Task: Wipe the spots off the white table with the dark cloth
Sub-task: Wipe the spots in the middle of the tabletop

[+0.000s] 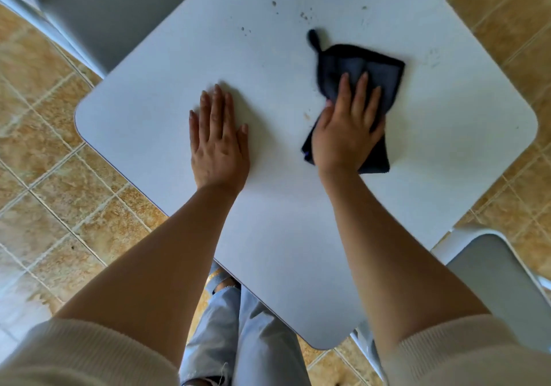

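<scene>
Two bare forearms stretched forward, cream sleeves ending near the elbows. Left hand palm down, fingers straight and close together, thumb out to the side, flat on the white table. Right hand palm down, fingers straight and slightly spread, pressing on the dark cloth.

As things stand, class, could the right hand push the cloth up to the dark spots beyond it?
Probably yes: the right hand presses the cloth flat, the spots lie just beyond it, with only bare table between.
</scene>
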Demonstrator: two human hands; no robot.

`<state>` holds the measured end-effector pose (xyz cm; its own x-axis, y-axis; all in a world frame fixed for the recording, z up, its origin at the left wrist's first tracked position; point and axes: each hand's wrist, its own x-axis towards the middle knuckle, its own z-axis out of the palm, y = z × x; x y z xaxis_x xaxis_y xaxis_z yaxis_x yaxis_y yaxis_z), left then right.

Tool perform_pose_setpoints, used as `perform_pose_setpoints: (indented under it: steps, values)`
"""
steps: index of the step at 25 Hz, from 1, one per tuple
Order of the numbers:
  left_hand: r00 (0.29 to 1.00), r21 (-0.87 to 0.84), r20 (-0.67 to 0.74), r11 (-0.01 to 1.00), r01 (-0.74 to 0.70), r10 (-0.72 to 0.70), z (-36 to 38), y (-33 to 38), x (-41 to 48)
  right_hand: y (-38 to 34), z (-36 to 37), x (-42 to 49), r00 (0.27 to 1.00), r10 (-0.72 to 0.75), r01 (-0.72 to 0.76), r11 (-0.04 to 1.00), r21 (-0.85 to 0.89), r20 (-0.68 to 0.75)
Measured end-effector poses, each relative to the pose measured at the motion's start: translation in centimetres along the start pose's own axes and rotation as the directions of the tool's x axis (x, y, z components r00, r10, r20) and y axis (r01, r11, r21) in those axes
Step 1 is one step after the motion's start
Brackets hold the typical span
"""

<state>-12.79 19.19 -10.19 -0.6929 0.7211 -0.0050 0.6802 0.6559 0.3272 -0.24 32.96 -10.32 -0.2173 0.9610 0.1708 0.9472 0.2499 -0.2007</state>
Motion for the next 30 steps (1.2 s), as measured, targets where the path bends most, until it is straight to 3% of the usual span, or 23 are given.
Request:
perform_pose_setpoints:
  steps: [3, 6, 8, 11, 13, 15, 17, 20, 24, 27, 30]
  values:
    - [1.0, 0.026, -0.023, 1.0, -0.001, 0.002, 0.2, 0.2, -0.3, -0.9, -0.7, -5.3, 0.97, -0.238, 0.237, 0.971, 0.022, 0.039]
    - [1.0, 0.024, 0.009, 1.0, 0.005, -0.005, 0.0, 0.2, -0.1, 2.4, -2.5, -9.0, 0.942, -0.31, 0.312, 0.95, 0.006, 0.129]
    - [1.0, 0.028, 0.009, 1.0, 0.006, -0.006, -0.1, 0.3, 0.1, 4.9, -2.9, -8.1, 0.963, -0.243, 0.25, 0.967, -0.052, 0.116]
    - [1.0, 0.032, 0.016, 0.999, 0.006, -0.006, 0.0, 0.2, 0.1, 5.8, -1.8, -3.6, 0.998, -0.038, 0.043, 0.992, -0.115, 0.047]
    - [1.0, 0.032, 0.016, 0.999, 0.006, -0.007, 0.0, 0.3, 0.1, 3.8, -0.5, 0.4, 0.997, 0.073, -0.073, 0.993, -0.091, 0.0]
    - [1.0, 0.036, 0.011, 0.999, 0.007, -0.007, 0.0, 0.3, 0.1, 0.5, 0.9, 3.1, 0.995, 0.099, -0.099, 0.994, -0.048, -0.009]
    - [1.0, 0.04, 0.006, 0.999, 0.006, -0.007, 0.0, 0.1, 0.1, -3.1, 1.8, 3.6, 0.999, 0.028, -0.029, 0.999, -0.022, -0.025]
    - [1.0, 0.044, 0.004, 0.999, 0.001, -0.002, 0.1, -0.1, 0.1, -5.8, 1.7, 0.0, 0.982, -0.189, 0.189, 0.982, 0.018, -0.001]
    - [1.0, 0.05, -0.024, 0.999, -0.001, 0.003, 0.1, -0.1, 0.1, -0.4, -0.9, -4.6, 0.913, -0.403, 0.402, 0.915, 0.027, 0.069]
    - [1.0, 0.046, -0.022, 0.999, -0.013, 0.014, 0.3, -0.2, 0.1, 4.2, -1.8, -3.4, 0.948, -0.31, 0.314, 0.947, -0.06, 0.072]
    - [1.0, 0.057, -0.011, 0.998, -0.011, 0.012, 0.4, -0.2, 0.1, 3.8, -0.6, 0.5, 0.997, -0.07, 0.073, 0.993, -0.092, 0.035]
